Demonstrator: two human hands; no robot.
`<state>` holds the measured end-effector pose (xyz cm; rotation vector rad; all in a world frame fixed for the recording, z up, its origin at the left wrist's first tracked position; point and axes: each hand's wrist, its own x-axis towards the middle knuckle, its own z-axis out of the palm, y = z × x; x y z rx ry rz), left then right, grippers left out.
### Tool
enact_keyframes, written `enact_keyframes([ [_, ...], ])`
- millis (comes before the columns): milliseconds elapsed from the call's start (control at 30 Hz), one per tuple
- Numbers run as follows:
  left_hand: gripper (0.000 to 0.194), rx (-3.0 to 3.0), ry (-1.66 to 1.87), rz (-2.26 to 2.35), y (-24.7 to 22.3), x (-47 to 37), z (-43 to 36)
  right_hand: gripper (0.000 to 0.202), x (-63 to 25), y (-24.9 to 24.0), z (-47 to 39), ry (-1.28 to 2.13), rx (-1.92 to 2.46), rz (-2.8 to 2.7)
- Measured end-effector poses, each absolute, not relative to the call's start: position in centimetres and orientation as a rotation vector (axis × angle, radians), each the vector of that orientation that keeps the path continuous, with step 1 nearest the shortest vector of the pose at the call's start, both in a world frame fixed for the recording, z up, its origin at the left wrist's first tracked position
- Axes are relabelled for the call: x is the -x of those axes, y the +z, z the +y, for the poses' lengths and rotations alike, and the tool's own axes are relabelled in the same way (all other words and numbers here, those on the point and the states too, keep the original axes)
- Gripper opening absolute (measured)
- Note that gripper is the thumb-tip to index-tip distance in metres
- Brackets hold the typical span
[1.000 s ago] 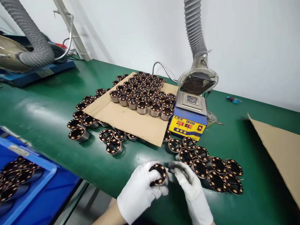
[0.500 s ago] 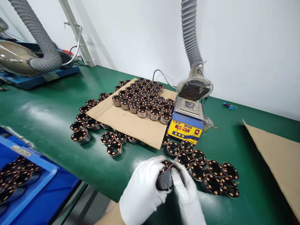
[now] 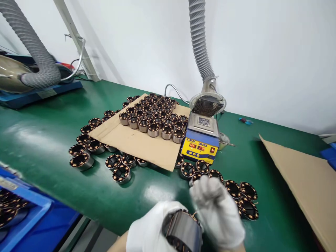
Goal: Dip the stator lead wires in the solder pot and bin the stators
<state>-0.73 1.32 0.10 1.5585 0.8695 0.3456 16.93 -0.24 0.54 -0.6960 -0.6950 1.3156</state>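
Observation:
My left hand, in a white glove, is wrapped around a motor stator at the bottom centre. The stator is tilted, its smooth steel side towards me and its dark winding ends at top and bottom. A thin wire end sticks out at its upper right. Just right of it, my gloved right hand is raised with the fingers curled in, slightly blurred. Whatever those fingers may hold is hidden. Behind the right hand stand several stators with copper windings, partly covered by it.
A cardboard sheet bears rows of stators, with more around it on the green table. Behind stands a blue-yellow solder pot under a fume hose. Cardboard lies right; a blue bin with stators is lower left.
The stator has come closer and lower in my left hand and tipped over to show its side. My right hand has left it, moving up and right with fingers curled. The view has shifted slightly.

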Motion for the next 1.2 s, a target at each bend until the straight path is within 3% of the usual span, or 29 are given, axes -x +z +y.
enact_keyframes([
  [133,0.063,-1.606,0.474,1.005,0.9,0.7,1.0,0.022,-17.1,0.6,-0.6,1.286,0.795,-0.488],
  [300,0.067,-2.173,0.904,0.879,-0.7,-0.4,1.8,0.052,-14.8,-1.8,-1.8,1.504,0.993,-0.639],
  [433,0.083,-2.226,0.869,0.822,-2.0,0.2,2.5,0.035,-14.1,-2.2,-2.4,1.702,0.844,-0.386],
  [500,0.071,-2.179,0.842,0.730,-1.8,0.5,2.9,0.027,-14.1,-1.9,-2.6,1.754,0.761,-0.311],
  [600,0.026,-1.908,0.912,0.712,-0.8,0.3,3.8,0.023,-14.0,-1.3,-2.8,1.771,0.668,-0.269],
  [800,0.025,-1.312,0.938,0.902,0.1,0.4,4.3,0.034,-14.6,-1.2,-3.0,1.901,0.570,-0.238],
  [833,0.030,-1.365,0.879,0.881,0.0,0.6,4.2,0.034,-14.8,-1.4,-3.0,1.893,0.557,-0.236],
  [933,0.078,-1.547,0.727,0.780,-0.2,0.8,3.8,0.029,-14.9,-1.8,-2.8,1.874,0.576,-0.206],
  [967,0.080,-1.569,0.720,0.748,-0.1,0.6,3.7,0.027,-14.8,-1.8,-2.8,1.864,0.592,-0.202],
  [1100,0.021,-1.338,0.834,0.759,1.0,-1.2,4.2,0.027,-13.9,-1.3,-2.8,1.835,0.641,-0.282],
  [1133,0.013,-1.236,0.873,0.802,1.3,-1.5,4.3,0.030,-13.7,-1.1,-2.8,1.844,0.639,-0.295],
  [1200,0.019,-1.063,0.999,0.878,1.5,-1.5,4.5,0.035,-13.6,-0.7,-2.9,1.889,0.593,-0.282],
])
